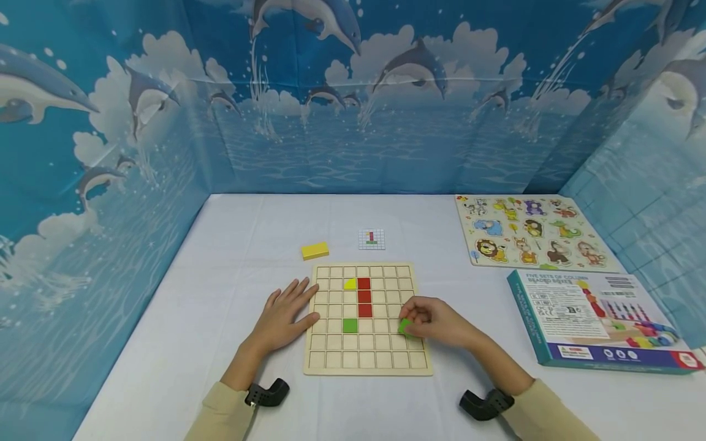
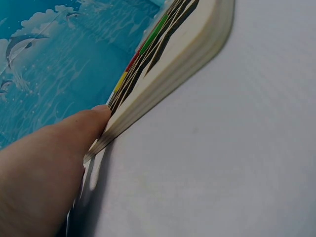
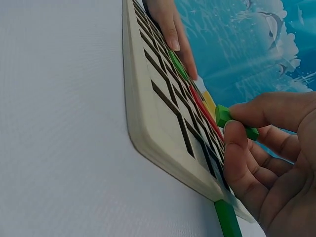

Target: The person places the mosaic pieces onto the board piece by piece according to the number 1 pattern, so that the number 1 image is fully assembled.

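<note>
A square wooden grid board (image 1: 333, 359) lies flat on the table. In its grid sit a yellow piece (image 1: 350, 284) with a slanted or curved side, three red squares (image 1: 364, 296) in a column and a green square (image 1: 350, 325). Over the board's right side, my right hand (image 1: 438, 321) pinches a green block (image 3: 223, 115) between thumb and forefinger. More green shows below that thumb and finger; whether it is a second block I cannot tell. Fingers spread, my left hand (image 1: 278, 321) rests at the board's left edge, its thumb touching the rim.
Behind the board lie a yellow block (image 1: 315, 251) and a small pattern card (image 1: 372, 239). An animal puzzle board (image 1: 537, 233) lies at the far right, with a flat toy box (image 1: 601, 321) nearer. A dolphin-print curtain (image 1: 358, 147) stands behind the table.
</note>
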Available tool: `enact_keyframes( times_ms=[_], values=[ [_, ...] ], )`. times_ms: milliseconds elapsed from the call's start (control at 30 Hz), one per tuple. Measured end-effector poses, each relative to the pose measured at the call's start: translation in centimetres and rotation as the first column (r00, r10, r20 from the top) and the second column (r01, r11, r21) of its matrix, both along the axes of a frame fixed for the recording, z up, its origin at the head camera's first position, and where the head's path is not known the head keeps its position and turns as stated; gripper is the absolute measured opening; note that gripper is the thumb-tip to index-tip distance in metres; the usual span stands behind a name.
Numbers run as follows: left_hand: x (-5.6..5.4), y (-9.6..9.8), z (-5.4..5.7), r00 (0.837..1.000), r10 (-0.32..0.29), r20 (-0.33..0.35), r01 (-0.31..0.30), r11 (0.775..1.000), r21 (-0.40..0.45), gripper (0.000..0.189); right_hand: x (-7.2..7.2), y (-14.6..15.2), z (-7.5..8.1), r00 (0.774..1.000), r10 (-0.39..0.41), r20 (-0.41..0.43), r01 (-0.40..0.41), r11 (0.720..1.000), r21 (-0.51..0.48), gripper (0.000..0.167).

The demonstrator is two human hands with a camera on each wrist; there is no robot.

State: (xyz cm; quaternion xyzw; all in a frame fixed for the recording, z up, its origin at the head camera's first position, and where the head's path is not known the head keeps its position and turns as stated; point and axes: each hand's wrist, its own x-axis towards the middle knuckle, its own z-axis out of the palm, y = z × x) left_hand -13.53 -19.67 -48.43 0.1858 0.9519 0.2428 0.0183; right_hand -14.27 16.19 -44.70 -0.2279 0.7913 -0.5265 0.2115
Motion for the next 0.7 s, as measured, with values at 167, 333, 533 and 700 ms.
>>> enact_keyframes(
  times_ms=[167,333,533,700],
  values=[
    [0.1,0.0,0.1,1.000,0.004,-0.006,-0.004,1.000,0.010,0.065,-0.3,-0.9,-0.3,1.000,0.021,-0.003,-0.021,1.000,-0.013,0.020],
    [0.1,0.1,0.1,1.000,0.004,-0.008,-0.004,1.000,0.006,0.065,-0.4,-2.0,-0.1,0.999,0.039,-0.005,-0.039,0.999,-0.024,0.020],
    [0.0,0.1,0.1,1.000,0.001,-0.015,0.000,1.000,0.011,0.065,-0.5,-3.3,-0.1,0.999,0.042,-0.020,-0.042,0.999,-0.014,0.019],
    [0.0,0.0,0.0,1.000,-0.001,-0.016,0.001,1.000,0.007,0.065,-0.7,-4.2,0.1,0.999,0.052,-0.018,-0.052,0.998,-0.027,0.020]
  ],
)
